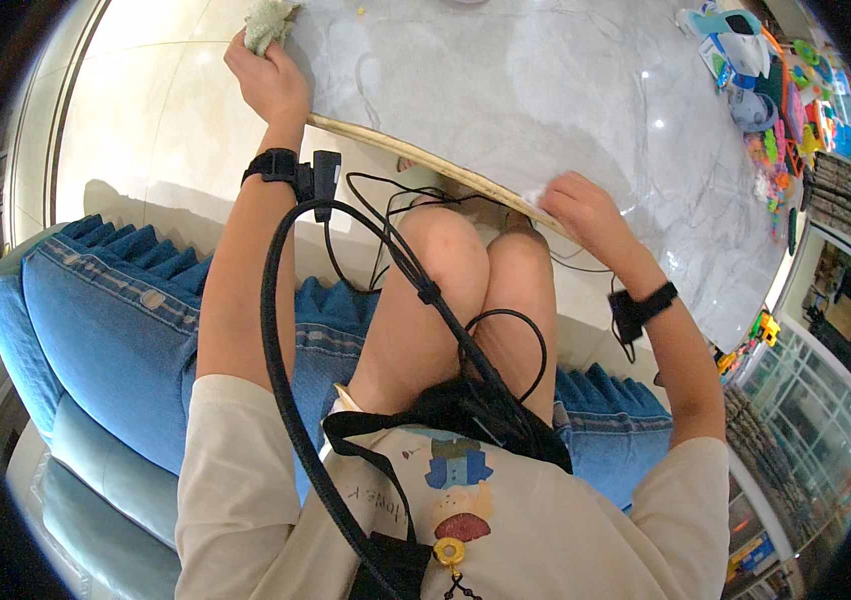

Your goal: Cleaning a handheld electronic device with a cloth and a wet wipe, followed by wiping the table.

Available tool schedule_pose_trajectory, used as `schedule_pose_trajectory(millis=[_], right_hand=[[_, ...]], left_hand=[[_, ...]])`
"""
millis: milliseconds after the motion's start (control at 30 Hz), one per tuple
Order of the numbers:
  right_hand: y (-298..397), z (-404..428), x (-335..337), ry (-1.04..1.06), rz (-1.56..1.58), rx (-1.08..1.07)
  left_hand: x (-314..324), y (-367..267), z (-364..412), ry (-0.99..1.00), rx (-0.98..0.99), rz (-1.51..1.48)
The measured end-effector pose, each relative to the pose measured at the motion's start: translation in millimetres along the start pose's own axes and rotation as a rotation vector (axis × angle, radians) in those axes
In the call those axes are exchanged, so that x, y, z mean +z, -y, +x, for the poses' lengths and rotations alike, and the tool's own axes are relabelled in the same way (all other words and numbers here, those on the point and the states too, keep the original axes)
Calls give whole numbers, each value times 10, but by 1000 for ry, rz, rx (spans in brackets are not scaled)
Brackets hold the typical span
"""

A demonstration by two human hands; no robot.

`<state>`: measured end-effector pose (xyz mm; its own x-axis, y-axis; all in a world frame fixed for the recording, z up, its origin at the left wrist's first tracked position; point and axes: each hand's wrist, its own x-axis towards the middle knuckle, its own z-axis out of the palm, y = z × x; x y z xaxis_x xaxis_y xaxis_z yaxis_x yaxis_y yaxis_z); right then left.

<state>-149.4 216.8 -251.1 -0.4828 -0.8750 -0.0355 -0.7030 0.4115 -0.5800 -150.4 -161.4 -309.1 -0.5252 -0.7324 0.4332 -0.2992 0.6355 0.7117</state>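
Note:
My left hand (273, 84) is closed around a crumpled pale green cloth (269, 26) at the left end of a grey marbled tabletop (470, 82). Along the tabletop's near side runs a thin yellowish edge (425, 160). My right hand (583, 210) rests at this edge farther right, its fingers bent down and slightly blurred. A small whitish patch shows by those fingertips, but I cannot tell whether it is something held. Both wrists wear black straps with small black devices.
Colourful toys (778, 135) and other small items crowd the table's right side. Black cables (403, 247) loop over my knees and beneath the table edge. I sit on a blue denim-covered sofa (110, 300). Pale floor tiles (140, 112) lie to the left.

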Motion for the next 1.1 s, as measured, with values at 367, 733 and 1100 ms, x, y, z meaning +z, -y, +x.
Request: schedule_pose_trajectory(millis=[367,733,1100], right_hand=[[-202,797,-392,-137,-97,0],[-275,-761,-268,-109,-190,227],[-411,-643,-244,-297,33,559]], left_hand=[[-6,-3,-10,12,7,12],[44,-4,-15,-1,-14,-19],[50,-35,-33,16,-41,-93]])
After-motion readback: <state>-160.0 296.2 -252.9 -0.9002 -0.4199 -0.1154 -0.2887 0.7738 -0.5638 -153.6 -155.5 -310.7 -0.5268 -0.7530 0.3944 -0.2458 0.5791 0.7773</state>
